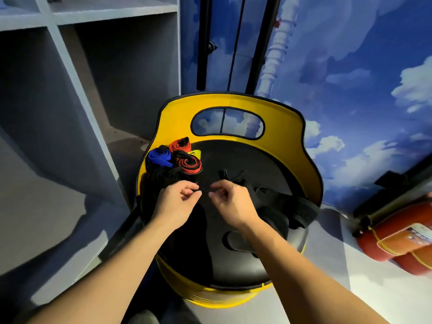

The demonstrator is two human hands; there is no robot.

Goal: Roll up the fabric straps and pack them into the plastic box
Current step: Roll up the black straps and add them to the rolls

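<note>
Two red rolled straps (188,163) (179,144) and a blue rolled strap (159,157) stand bunched at the left edge of a black seat (257,160). Dark rolls (163,176) sit just in front of them. I cannot make out a box around them. My left hand (177,202) and my right hand (233,204) meet over the middle of the seat, fingertips nearly touching. Each pinches a black strap (230,176) that hardly shows against the black seat. A heap of loose black straps (287,209) lies on the seat to the right of my right hand.
The seat belongs to a round yellow chair (233,106) with a cut-out backrest. Grey shelving (93,78) stands to the left. A wall with a painted sky (350,78) is behind. Red cylinders (397,239) lie on the floor at the right.
</note>
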